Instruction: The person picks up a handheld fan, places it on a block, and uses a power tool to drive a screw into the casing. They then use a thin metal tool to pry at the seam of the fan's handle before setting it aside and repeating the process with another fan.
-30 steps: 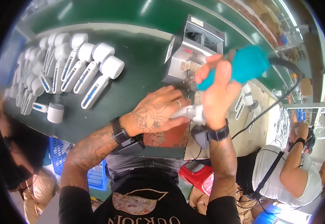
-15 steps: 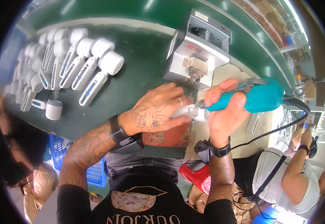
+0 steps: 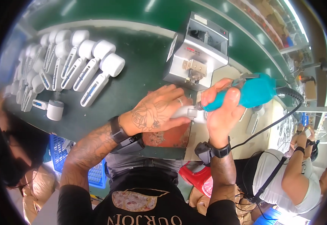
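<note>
My left hand (image 3: 158, 108) is closed over a white handheld device (image 3: 198, 115) with a rounded head, holding it down at the work area; the palm hides most of its body. In my right hand (image 3: 221, 116) is a teal electric screwdriver (image 3: 260, 90), gripped with thumb and fingers wrapped round its barrel. The screwdriver lies nearly level, its tip pointing left at the device, close to the left fingertips. Whether the tip touches a screw cannot be made out. A reddish worn pad (image 3: 167, 138) lies under and in front of the left hand.
Several white handheld devices (image 3: 92, 88) with round heads lie in rows on the green bench (image 3: 133, 48) at left. A grey metal machine (image 3: 199, 52) stands behind my hands. The screwdriver's black cable (image 3: 265, 132) loops at right. A co-worker (image 3: 280, 176) sits to the right.
My right hand and the screwdriver have shifted slightly left, the tip nearer the device. My left hand stays almost in place. At the right, the co-worker's hands have moved.
</note>
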A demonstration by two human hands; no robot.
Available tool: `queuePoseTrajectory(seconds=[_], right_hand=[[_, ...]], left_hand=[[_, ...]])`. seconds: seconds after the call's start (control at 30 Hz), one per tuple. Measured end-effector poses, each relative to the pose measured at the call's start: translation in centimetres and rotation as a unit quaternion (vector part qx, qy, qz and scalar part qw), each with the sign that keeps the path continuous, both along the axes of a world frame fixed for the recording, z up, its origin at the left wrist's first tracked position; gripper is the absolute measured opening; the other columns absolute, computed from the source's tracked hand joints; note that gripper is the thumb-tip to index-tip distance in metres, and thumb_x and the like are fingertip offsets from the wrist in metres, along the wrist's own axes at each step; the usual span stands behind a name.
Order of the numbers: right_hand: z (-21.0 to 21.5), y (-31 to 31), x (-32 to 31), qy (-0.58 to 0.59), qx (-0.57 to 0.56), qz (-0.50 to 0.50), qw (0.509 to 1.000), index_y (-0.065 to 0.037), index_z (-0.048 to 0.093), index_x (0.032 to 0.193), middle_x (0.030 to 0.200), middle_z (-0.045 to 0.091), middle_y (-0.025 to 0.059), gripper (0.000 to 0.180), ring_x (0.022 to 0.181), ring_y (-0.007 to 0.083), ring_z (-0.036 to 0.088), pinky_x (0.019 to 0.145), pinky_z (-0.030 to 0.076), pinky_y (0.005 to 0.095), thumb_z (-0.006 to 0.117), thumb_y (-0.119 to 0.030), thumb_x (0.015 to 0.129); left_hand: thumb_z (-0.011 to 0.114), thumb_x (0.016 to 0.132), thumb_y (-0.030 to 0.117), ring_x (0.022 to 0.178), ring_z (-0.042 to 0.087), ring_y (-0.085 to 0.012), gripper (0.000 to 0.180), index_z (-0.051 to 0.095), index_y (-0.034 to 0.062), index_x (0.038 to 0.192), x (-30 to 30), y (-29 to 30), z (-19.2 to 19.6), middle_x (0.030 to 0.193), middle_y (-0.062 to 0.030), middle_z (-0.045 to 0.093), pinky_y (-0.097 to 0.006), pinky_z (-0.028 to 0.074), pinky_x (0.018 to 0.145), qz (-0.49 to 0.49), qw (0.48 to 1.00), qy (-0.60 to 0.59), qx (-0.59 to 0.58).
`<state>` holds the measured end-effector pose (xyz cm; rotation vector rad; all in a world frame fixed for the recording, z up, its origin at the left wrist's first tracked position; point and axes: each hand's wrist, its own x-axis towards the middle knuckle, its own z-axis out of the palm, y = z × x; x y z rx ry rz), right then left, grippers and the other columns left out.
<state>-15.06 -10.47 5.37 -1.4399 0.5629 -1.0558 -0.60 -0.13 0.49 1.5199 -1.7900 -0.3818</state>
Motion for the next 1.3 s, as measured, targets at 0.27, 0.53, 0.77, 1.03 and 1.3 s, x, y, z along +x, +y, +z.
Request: queuePoseTrajectory(seconds=[0.27,0.53,0.77,1.03,1.3], right_hand=[[2.0,-2.3,5.0,-0.046,-0.104,-0.054,0.992,0.003,0.054,0.103,0.071,0.055,0.0073,0.042,0.063,0.0186,0.056,0.058,0.046,0.0318,0.052,-0.039,0.104],[1.3,-1.9,5.1,-0.008,-0.096,-0.023,0.995,0.001,0.053,0.099,0.069,0.055,0.0074,0.039,0.061,0.0183,0.055,0.057,0.046,0.0319,0.051,-0.037,0.105],[2.3,1.7,-1.3,-0.02,-0.046,-0.013,0.999,0.002,0.054,0.111,0.065,0.05,0.0065,0.068,0.055,0.0174,0.048,0.053,0.042,0.0326,0.056,-0.064,0.094],[1.0,1.9,-2.1,0.0,-0.045,0.0,0.999,0.004,0.052,0.11,0.065,0.05,0.0073,0.07,0.055,0.0181,0.049,0.053,0.042,0.033,0.058,-0.064,0.093],[-2.2,2.8,-2.6,-0.009,-0.046,0.011,0.999,0.001,0.051,0.102,0.076,0.056,0.0101,0.038,0.064,0.0196,0.055,0.06,0.047,0.0335,0.061,-0.035,0.097]], left_hand=[[0.07,0.083,0.026,0.092,0.058,-0.0304,0.036,0.067,0.0081,0.115,0.2,0.1,-0.9,0.099,-0.0085,0.06,-0.042,0.05,0.083,-0.02,0.998,0.0,-0.052],[0.068,0.084,0.024,0.091,0.056,-0.032,0.031,0.063,0.0059,0.11,0.3,0.3,-0.9,0.096,-0.0111,0.056,-0.043,0.05,0.081,-0.035,0.997,0.006,-0.064],[0.069,0.084,0.023,0.092,0.057,-0.0312,0.034,0.064,0.007,0.113,0.3,0.0,-0.3,0.099,-0.0101,0.059,-0.042,0.05,0.083,-0.033,0.998,0.003,-0.051],[0.071,0.084,0.025,0.094,0.055,-0.0305,0.036,0.062,0.0055,0.113,0.5,-0.3,-0.6,0.1,-0.0107,0.057,-0.042,0.048,0.085,-0.039,0.998,0.001,-0.043],[0.07,0.083,0.02,0.094,0.056,-0.0317,0.038,0.064,0.0038,0.117,0.6,-0.2,-0.1,0.103,-0.0123,0.06,-0.041,0.047,0.087,-0.047,0.998,0.0,-0.05]])
